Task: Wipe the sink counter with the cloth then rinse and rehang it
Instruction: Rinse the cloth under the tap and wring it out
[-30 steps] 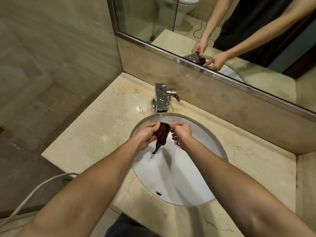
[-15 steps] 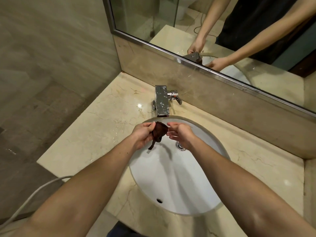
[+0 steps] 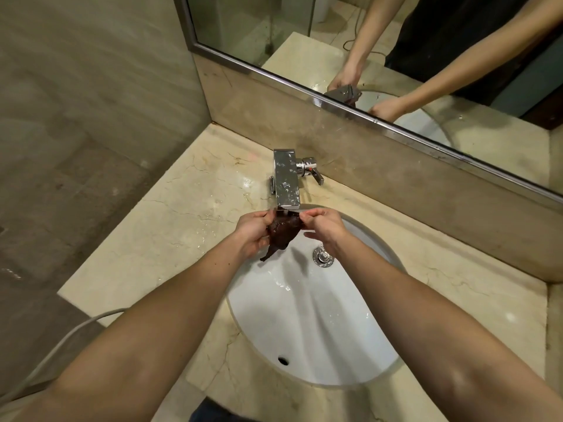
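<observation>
A small dark brown wet cloth [image 3: 281,233] hangs bunched between my two hands, directly under the spout of the chrome faucet [image 3: 286,181]. My left hand [image 3: 253,233] grips its left side and my right hand [image 3: 324,225] pinches its upper right corner. One tail of the cloth dangles down over the white oval sink [image 3: 310,318]. The beige marble counter [image 3: 170,226] around the sink shows wet patches near the faucet.
A mirror [image 3: 396,50] with a metal frame runs along the back wall and reflects my arms. The sink drain [image 3: 323,257] lies just right of the cloth. A grey hose [image 3: 58,345] hangs off the counter's left edge. A tiled wall stands to the left.
Both hands have lifted the cloth up and back, from over the basin to right beneath the faucet spout. The cloth is more bunched now.
</observation>
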